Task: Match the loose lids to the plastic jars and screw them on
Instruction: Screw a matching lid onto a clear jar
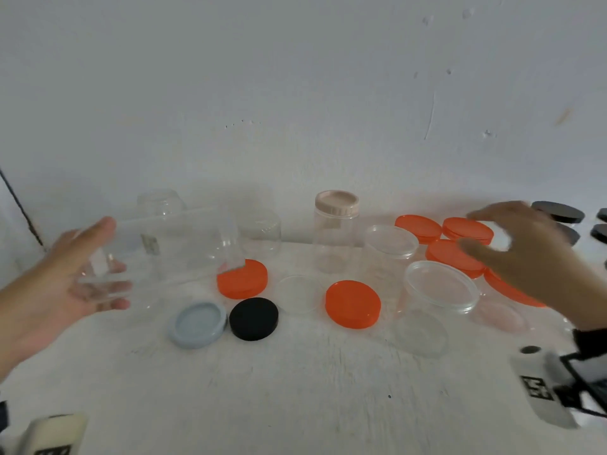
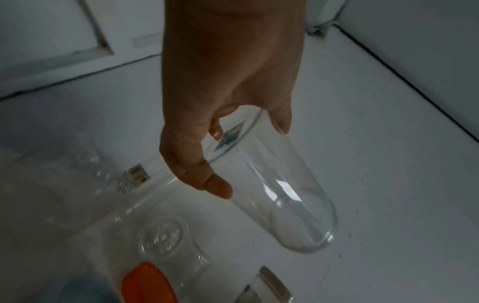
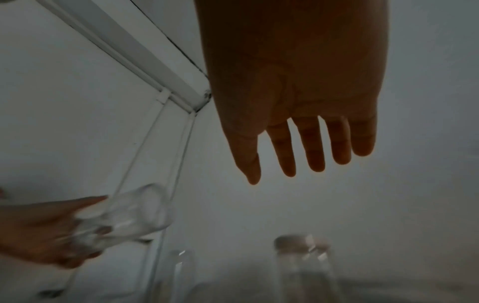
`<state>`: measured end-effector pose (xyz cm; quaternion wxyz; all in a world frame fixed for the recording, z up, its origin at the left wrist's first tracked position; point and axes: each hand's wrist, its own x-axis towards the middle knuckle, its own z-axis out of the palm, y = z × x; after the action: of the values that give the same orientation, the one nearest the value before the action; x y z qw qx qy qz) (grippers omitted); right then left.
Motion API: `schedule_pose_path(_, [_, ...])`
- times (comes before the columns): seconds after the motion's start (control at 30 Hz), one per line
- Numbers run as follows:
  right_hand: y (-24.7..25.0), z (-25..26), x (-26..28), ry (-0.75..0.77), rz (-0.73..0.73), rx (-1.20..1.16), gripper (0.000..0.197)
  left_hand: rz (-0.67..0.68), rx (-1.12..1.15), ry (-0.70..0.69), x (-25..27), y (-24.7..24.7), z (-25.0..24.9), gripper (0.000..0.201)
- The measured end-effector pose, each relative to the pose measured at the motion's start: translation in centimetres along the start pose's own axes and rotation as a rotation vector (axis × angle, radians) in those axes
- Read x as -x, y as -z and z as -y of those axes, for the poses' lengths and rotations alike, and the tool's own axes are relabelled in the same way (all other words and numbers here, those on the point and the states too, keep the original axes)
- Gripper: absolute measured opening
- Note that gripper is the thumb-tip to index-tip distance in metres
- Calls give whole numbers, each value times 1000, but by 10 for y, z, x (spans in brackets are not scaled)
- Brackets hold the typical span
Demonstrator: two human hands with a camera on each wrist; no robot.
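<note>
The left hand (image 1: 62, 284) grips a clear jar (image 1: 170, 247) on its side in the air at 9 o'clock, while the right hand (image 1: 525, 254), fingers spread and empty, reaches over the orange lids (image 1: 455, 254) at 3 o'clock, probably to pick one that fits.

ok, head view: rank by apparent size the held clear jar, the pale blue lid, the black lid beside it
1. Held clear jar, gripped by the left hand: clearly largest.
2. Pale blue lid.
3. Black lid.
The two lids look nearly alike, so their ranking is unsure.
</note>
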<state>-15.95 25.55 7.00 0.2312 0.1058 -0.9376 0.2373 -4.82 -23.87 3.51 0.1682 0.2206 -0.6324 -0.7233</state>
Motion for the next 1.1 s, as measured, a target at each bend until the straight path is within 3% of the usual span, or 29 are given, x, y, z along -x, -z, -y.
schedule_pose_path(0.07, [-33,45,7,137,165,-24,41,44,68,33,-1,0,7,61])
schedule_pose_path(0.2, [-115,108,12,292,570,3,53,180,236,131,0,0,15,75])
schedule_pose_path(0.33, [-178,160,10,396,833,96,60,239,270,211,5,-3,20,98])
schedule_pose_path(0.4, [-200,177,9,386,914,193,64,253,240,229,5,-2,22,90])
schedule_pose_path(0.47, [-216,187,11,344,960,266,71,258,250,235,3,0,25,67])
schedule_pose_path(0.53, [-227,191,14,292,977,299,77,267,261,256,1,1,28,59])
schedule_pose_path(0.57, [-230,193,16,280,965,316,79,274,263,260,0,1,30,65])
schedule_pose_path(0.67, [-233,198,19,277,921,338,80,312,249,290,-4,2,35,109])
schedule_pose_path(0.73, [-232,199,19,290,903,328,79,365,217,304,-5,1,38,119])
schedule_pose_path(0.83, [-220,193,17,265,880,197,82,411,124,291,-9,-2,46,117])
schedule_pose_path(0.97, [-181,171,10,144,791,-32,91,506,-119,192,-11,-16,58,97])
schedule_pose_path(1.1, [-131,152,0,13,664,-153,85,617,-369,127,-4,-43,66,94])
